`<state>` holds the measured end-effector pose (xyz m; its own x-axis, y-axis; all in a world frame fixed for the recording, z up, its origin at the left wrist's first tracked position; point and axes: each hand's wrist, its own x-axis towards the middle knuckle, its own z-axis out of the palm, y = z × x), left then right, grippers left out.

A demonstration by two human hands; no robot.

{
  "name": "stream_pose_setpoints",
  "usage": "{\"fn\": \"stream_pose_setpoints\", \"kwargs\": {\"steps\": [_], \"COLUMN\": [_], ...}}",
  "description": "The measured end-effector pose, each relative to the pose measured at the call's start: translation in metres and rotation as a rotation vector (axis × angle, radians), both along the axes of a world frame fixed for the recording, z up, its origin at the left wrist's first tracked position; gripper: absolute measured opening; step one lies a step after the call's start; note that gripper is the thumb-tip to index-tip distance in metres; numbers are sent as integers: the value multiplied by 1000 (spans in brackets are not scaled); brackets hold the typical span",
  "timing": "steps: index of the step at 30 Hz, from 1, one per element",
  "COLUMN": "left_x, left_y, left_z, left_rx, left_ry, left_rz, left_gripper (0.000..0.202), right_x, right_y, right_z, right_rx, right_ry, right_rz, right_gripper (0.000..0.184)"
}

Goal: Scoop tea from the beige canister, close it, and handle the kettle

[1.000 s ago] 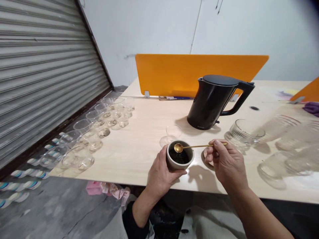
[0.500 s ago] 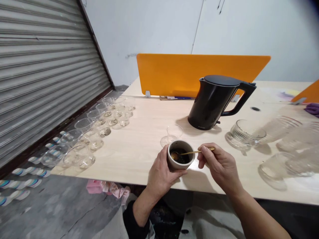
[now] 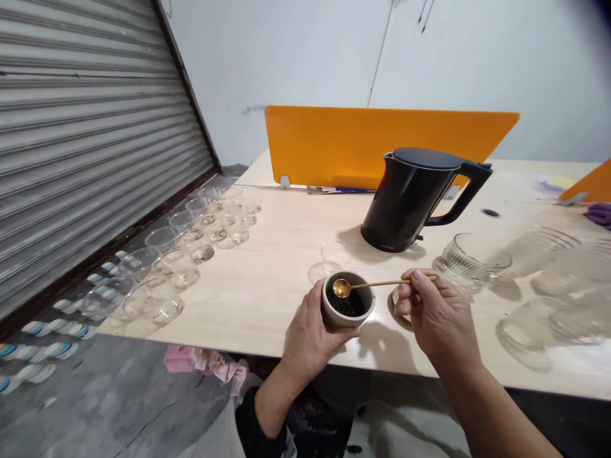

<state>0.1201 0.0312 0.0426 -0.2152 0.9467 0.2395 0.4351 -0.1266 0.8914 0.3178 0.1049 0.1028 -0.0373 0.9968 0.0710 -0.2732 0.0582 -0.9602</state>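
Spoon [image 3: 342,288] and right hand [image 3: 442,315] are standing farther to the right and higher at the cup [image 3: 354,323] than half a second ago, when the spoon's bowl was dipping inside; the left hand [image 3: 308,331] is keeping its place at the cup's left side. Dark contents [image 3: 353,306] are lying in the cup, and the spoon's bowl is now showing above them, near the far left of the opening; whether it is carrying anything, I cannot tell. Stirring or scooping seems to be the step in hand, judging by how the pair is being held, and the next move is probably calling for a steady cup and a level spoon. As for pose, the left grip is wrapping the cup from its left and near sides, thumb reaching along the near wall. The right grip is pinching the spoon's handle between thumb and fingers, to the cup's right, the forearm slanting in from the lower right. The cup is tilting slightly; whether it is touching the bench [image 3: 267,254] is hidden. Beyond the cup a small clear dish [image 3: 337,254] is standing, the kettle [image 3: 408,203] is resting farther back and rightward, and a glass mug [image 3: 470,254] is sitting well to the cup's right
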Motion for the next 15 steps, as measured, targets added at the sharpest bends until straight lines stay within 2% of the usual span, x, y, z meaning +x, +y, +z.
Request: {"fn": "stream_pose_setpoints", "kwargs": {"steps": [4, 8, 12, 15], "left_x": [0, 1, 1, 1], "left_y": [0, 1, 2, 3], "left_z": [-1, -3, -5, -5], "left_rx": [9, 17, 23, 10], "left_ry": [10, 31, 38, 52], "left_rz": [-6, 1, -13, -1], "left_gripper": [100, 102, 102, 103], "right_x": [1, -1, -9, -22], "right_y": [5, 16, 27, 31], "right_z": [4, 23, 43, 45], "right_rx": [29, 111, 255, 403], "right_ry": [43, 66, 63, -22], "right_rz": [-47, -103, -149, -214], "right_gripper": [21, 22, 21, 20]}}
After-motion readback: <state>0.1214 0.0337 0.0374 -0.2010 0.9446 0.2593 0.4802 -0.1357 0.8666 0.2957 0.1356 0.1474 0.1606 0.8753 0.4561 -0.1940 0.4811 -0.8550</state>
